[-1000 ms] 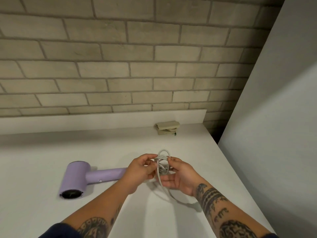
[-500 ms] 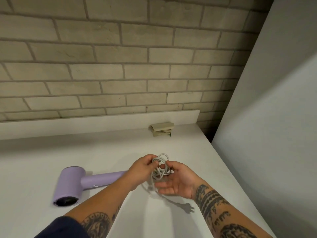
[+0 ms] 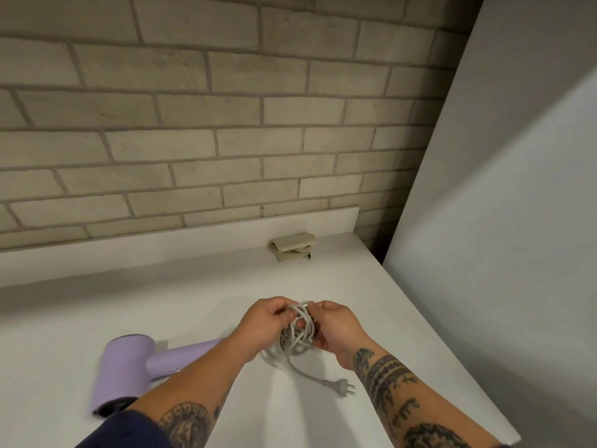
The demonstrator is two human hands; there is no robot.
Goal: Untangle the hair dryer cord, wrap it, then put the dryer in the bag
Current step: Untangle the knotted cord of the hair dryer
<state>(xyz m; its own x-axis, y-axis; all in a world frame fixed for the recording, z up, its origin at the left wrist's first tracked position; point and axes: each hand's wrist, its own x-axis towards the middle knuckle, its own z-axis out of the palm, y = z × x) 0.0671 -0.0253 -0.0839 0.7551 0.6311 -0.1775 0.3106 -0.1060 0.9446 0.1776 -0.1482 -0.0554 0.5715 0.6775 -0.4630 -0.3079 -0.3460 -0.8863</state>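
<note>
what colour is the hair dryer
The hair dryer is pale lilac purple with a dark opening at its end, seen best in the head view.

Left grip, right grip: fingers curled.

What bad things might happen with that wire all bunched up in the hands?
Both the left hand and right hand grip the cord as a tangled bunch; pulling hard might tighten the knots. The plug lies loose on the table and may catch in a loop. Tugging might also drag the hair dryer lying nearby.
</note>
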